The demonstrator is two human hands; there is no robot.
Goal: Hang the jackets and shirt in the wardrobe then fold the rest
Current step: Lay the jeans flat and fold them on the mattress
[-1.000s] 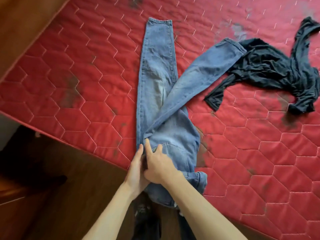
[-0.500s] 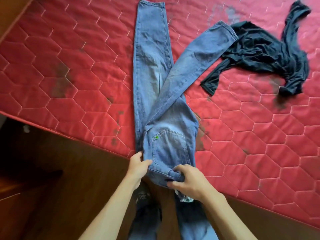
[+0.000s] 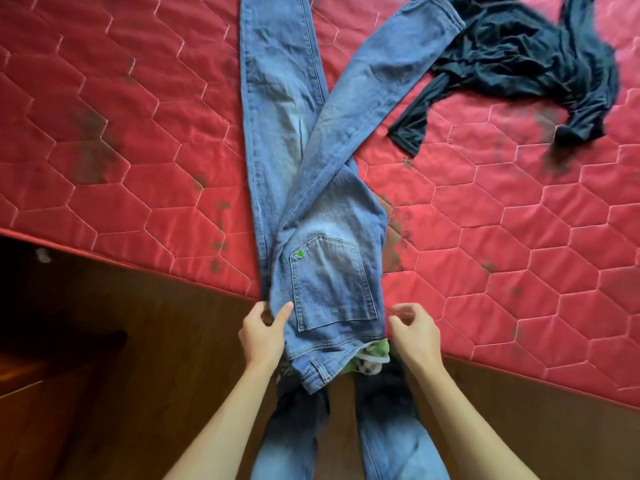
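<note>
Light blue jeans (image 3: 322, 209) lie on the red quilted mattress (image 3: 138, 140), folded lengthwise with a back pocket facing up. One leg runs straight away from me and the other angles to the upper right. The waistband hangs over the mattress's near edge. My left hand (image 3: 263, 332) pinches the left edge of the jeans beside the pocket. My right hand (image 3: 414, 332) hovers just off the right edge with fingers loosely curled, holding nothing. A crumpled black long-sleeved top (image 3: 533, 67) lies at the upper right, near the angled leg's hem.
The mattress's near edge runs diagonally from left to lower right. Dark wooden floor (image 3: 121, 375) lies below it. My own legs in blue jeans (image 3: 391, 445) stand against the edge under the waistband. Dark stains mark the mattress.
The jeans slid toward me, and the waistband now hangs over the edge. My right hand let go of the waistband and moved to the right side. My left hand stayed on the left edge.
</note>
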